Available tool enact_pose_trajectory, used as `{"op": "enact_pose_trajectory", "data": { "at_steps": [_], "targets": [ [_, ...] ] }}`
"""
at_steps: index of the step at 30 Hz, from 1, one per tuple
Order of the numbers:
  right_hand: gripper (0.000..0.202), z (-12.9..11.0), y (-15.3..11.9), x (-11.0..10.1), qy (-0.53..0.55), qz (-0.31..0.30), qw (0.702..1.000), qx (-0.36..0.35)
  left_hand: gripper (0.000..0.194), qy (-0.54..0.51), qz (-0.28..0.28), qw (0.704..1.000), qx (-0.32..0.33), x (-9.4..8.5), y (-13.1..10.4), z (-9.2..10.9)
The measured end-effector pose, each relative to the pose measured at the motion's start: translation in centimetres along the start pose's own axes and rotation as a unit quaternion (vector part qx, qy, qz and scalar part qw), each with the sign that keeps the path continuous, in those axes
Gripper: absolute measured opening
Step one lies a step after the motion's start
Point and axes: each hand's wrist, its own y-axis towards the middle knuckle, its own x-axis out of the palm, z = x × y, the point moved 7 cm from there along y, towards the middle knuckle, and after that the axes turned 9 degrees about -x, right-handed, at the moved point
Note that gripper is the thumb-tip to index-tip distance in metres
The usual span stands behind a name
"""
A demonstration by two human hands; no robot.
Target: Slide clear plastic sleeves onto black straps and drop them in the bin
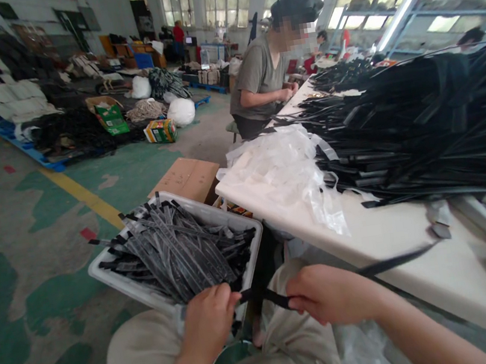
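Note:
A black strap [278, 299] stretches between my two hands above my lap. My left hand [212, 314] is closed on its left end, near the front edge of a white bin [123, 283]. Around the other part of the strap my right hand [321, 293] is closed too. Clear-wrapped black strips [175, 250] fill the bin. Behind my right forearm another black strap length [398, 259] runs up onto the white table [383, 234]; whether it joins the held strap is hidden.
Clear plastic bags [289, 166] lie on the table's near corner, with a large heap of black straps [421, 125] behind. A cardboard box [188, 180] stands beyond the bin. A seated person [255, 77] works at the table's far side. Loaded pallets stand at the left.

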Motion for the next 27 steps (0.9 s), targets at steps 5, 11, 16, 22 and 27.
{"op": "enact_pose_trajectory", "data": {
  "at_steps": [5, 11, 16, 22, 27],
  "targets": [
    [0.025, -1.4, 1.1, 0.2, 0.019, 0.037, 0.999, -0.029, 0.037, -0.066, 0.065, 0.995, 0.049, -0.3, -0.3, 2.5],
    [0.017, -0.5, -1.9, -1.3, 0.286, 0.018, 0.956, -0.058, 0.055, -0.145, 0.133, 0.979, 0.064, -1.7, -0.4, -2.6],
    [0.019, -0.9, -1.6, -1.3, 0.332, 0.043, 0.941, -0.052, 0.056, -0.184, 0.155, 0.966, 0.093, -2.7, -0.9, -0.8],
    [0.010, -3.4, 0.3, -0.4, 0.200, 0.129, 0.970, -0.056, 0.052, -0.191, 0.173, 0.957, 0.133, -4.3, -1.8, 4.5],
    [0.013, -1.2, -1.2, -0.3, 0.137, 0.079, 0.987, -0.017, 0.054, -0.127, 0.159, 0.977, 0.071, -4.2, -0.7, 0.8]
  ]
}}
